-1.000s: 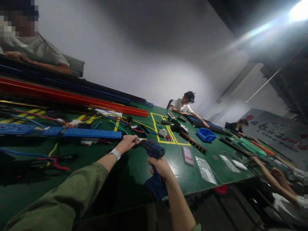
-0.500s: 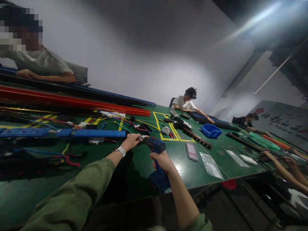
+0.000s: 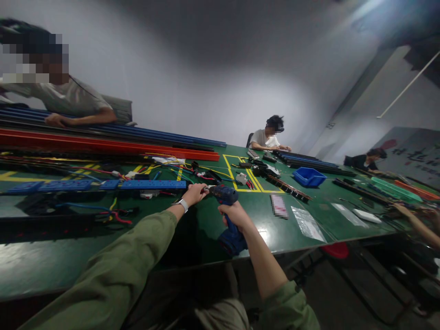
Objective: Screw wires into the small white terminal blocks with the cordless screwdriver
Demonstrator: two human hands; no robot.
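Note:
My right hand (image 3: 237,214) is wrapped round the handle of a blue cordless drill (image 3: 226,195), its nose pointing left. At the drill's tip, my left hand (image 3: 195,195) has its fingers pinched together; the small piece between them is too hidden to name. A blue socket strip (image 3: 153,184) lies just left of my left hand. Behind and left of it run coloured wires (image 3: 120,174), some joined to small white connectors. A dark strip with red and blue wires (image 3: 68,225) lies nearer me on the left.
Long red channels (image 3: 165,151) and blue-black rails stretch along the far left. A blue bin (image 3: 308,177), a phone (image 3: 278,206) and clear plastic bags (image 3: 307,223) lie to the right on the green table (image 3: 254,231). Several co-workers sit around it.
The view has shifted, so the table sits a little differently in frame. My hands keep the same pose at the drill's tip. The co-worker across has drawn back an outstretched arm.

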